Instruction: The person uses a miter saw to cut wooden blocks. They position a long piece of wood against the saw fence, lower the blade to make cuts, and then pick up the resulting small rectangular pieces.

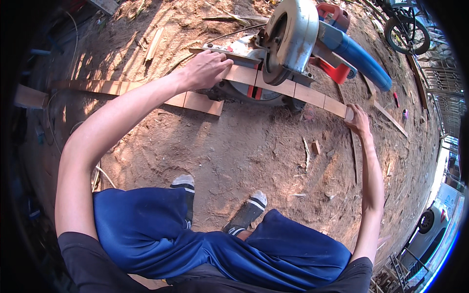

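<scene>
A wooden strip (309, 95) with dark lines drawn across it lies over the base of a miter saw (291, 39). The saw's blade and guard stand over the strip's middle, at or just above its surface; whether they touch I cannot tell. My left hand (207, 68) grips the strip's left part by the metal fence, left of the blade, its fingers bent over the edge. At the far right end, my right hand (359, 119) is closed around the strip's tip. Neither hand is on the saw's blue handle (359, 56).
Another marked strip (198, 103) lies on the dirt, under my left forearm. Wood offcuts (316, 147) and thin slats (391, 118) are scattered about. My socked feet (249, 210) are close in front. A motorbike (407, 34) and a parked car (430, 219) stand at right.
</scene>
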`<action>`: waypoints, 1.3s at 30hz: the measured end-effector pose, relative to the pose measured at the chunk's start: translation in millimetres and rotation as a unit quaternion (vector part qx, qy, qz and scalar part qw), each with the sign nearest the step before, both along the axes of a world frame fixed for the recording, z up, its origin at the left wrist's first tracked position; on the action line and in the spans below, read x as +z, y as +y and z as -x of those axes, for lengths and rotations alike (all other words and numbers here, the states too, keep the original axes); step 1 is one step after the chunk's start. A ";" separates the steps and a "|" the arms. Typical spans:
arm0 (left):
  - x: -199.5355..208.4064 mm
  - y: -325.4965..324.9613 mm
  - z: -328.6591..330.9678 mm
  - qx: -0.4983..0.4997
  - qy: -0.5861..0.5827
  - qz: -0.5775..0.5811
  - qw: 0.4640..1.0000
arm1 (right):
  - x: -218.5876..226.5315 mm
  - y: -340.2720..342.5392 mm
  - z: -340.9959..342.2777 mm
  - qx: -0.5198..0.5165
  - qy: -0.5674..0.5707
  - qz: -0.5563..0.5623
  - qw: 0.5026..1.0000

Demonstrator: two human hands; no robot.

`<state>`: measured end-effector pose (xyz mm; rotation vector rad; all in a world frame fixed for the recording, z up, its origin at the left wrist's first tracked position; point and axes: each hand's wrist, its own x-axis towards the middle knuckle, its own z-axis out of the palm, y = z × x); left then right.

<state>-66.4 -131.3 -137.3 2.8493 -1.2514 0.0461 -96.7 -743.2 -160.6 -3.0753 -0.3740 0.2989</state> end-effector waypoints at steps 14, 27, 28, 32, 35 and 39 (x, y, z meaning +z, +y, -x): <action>21.5 5.3 -0.5 -0.041 0.047 -0.124 0.990 | 16.4 -6.3 42.1 0.091 -0.074 -0.078 0.990; 10.6 129.3 154.9 0.471 0.044 0.325 0.819 | 27.5 184.2 246.1 -0.105 0.069 -0.194 0.973; 11.9 114.4 172.2 0.545 0.199 0.403 0.708 | 30.7 194.8 250.4 -0.145 0.082 -0.220 0.961; 34.3 59.7 234.9 0.469 0.520 0.499 0.511 | 32.0 250.4 239.7 -0.170 0.081 -0.346 0.919; 59.9 27.8 235.3 0.397 0.555 0.548 0.484 | 37.8 305.5 229.4 -0.151 0.066 -0.435 0.885; 114.3 -15.7 183.3 0.426 0.369 0.647 0.514 | 62.5 366.9 211.1 -0.149 0.085 -0.393 0.904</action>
